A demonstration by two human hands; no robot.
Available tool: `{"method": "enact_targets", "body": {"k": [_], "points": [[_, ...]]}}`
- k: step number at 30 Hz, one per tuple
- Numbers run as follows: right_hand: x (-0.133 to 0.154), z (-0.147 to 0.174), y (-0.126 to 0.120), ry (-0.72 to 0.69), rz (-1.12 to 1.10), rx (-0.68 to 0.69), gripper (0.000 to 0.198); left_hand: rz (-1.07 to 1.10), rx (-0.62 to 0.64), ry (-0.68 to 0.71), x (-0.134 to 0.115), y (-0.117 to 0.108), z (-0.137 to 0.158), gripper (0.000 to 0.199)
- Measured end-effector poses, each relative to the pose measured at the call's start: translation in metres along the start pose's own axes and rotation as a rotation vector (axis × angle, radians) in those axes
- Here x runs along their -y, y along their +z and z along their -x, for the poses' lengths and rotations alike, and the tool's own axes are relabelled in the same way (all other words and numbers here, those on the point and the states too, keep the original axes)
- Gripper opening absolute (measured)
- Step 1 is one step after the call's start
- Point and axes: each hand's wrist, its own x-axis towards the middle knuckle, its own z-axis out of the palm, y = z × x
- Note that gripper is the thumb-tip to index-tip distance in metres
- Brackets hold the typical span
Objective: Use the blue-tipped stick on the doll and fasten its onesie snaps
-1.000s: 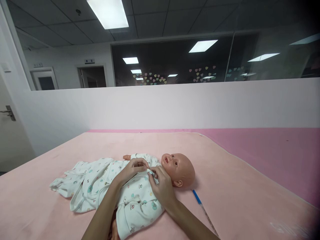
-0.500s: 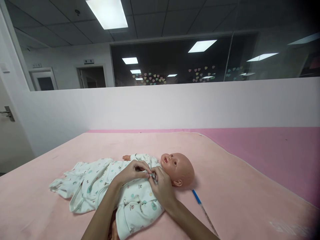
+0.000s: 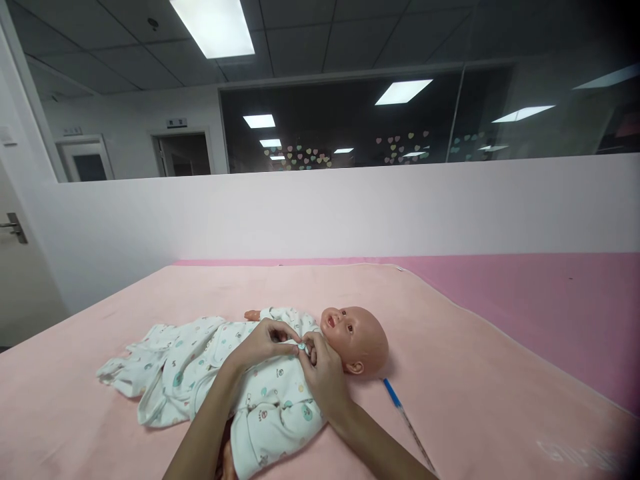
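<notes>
1. Pinch the garment's front edge with both hands: your left hand (image 3: 270,343) brings thumb and forefinger together at a small pale fastener (image 3: 301,346), and your right hand (image 3: 324,373), its fingers curled, grips the same edge from the head side. The fastener's type is too small to tell.
2. Work with the fingertips only, and hold the cloth slightly clear of the chest so that pressure does not bear on the doll (image 3: 364,339).
3. Align the edge layers before applying force; a skewed edge is likely to pucker.
4. Rest your wrists lightly, as dragging the loose cloth could pull the front out of line.
5. Note the garment (image 3: 280,390): a white, long-sleeved baby outfit with small teal and multicoloured prints. It is on the doll, wrinkled at the near sleeve, its lower part spread loosely leftward.
6. Note the position: the doll lies face up on the peach sheet (image 3: 475,373), head to the right.
</notes>
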Motion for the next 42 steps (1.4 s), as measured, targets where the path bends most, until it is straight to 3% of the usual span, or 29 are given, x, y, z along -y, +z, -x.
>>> {"method": "enact_targets", "body": {"k": [8, 16, 28, 34, 42], "points": [[0.003, -0.002, -0.003, -0.047, 0.096, 0.042, 0.01, 0.02, -0.021, -0.003, -0.003, 0.0, 0.001, 0.024], [0.006, 0.0, 0.001, -0.019, 0.248, 0.038, 0.008, 0.111, 0.061, 0.007, 0.001, 0.002, -0.001, 0.031], [0.011, 0.0, -0.003, 0.069, 0.391, 0.198, 0.008, 0.047, 0.013, -0.016, 0.003, 0.003, -0.002, 0.032], [0.01, 0.0, -0.002, 0.069, 0.446, 0.167, 0.007, 0.065, 0.024, -0.038, 0.002, 0.003, -0.002, 0.032], [0.009, 0.003, -0.003, 0.025, 0.35, 0.083, 0.007, 0.066, 0.055, -0.06, 0.001, 0.001, -0.001, 0.036]]}}
